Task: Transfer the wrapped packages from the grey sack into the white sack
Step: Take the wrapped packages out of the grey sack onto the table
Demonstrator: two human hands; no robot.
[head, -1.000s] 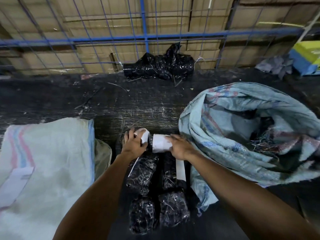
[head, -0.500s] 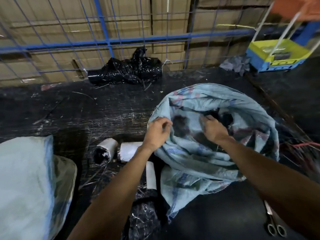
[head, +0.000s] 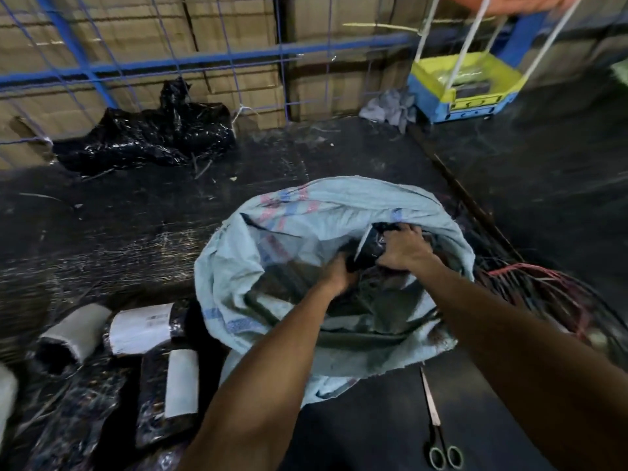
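Grey woven sack (head: 238, 266) sits open-mouthed on the dark tabletop (head: 136, 226), faded red and blue stripes on its rim. Both hands are inside the mouth. Right hand (head: 404, 249) grips a black film-wrapped package (head: 368, 248) from above, fingers curled over its top — a pale label edge shows on the package's left side. Left hand (head: 336, 275) is at the package's lower left end; fingers are hidden behind it and blurred, so its grip cannot be told.

Left of the sack, on the tabletop: several wrapped packages (head: 142, 326) with white labels, lying close together, one touching the sack's side. White sack (head: 6, 392) — only a sliver at the left frame edge.

Scissors (head: 438, 433) lie closed near the sack's lower right. Tangle of red and dark wires (head: 550, 294) to the sack's right. Crumpled black plastic (head: 149, 137) against the blue wire fence (head: 204, 59), cardboard boxes (head: 238, 28) behind. Yellow-and-blue tray (head: 465, 86) at upper right.
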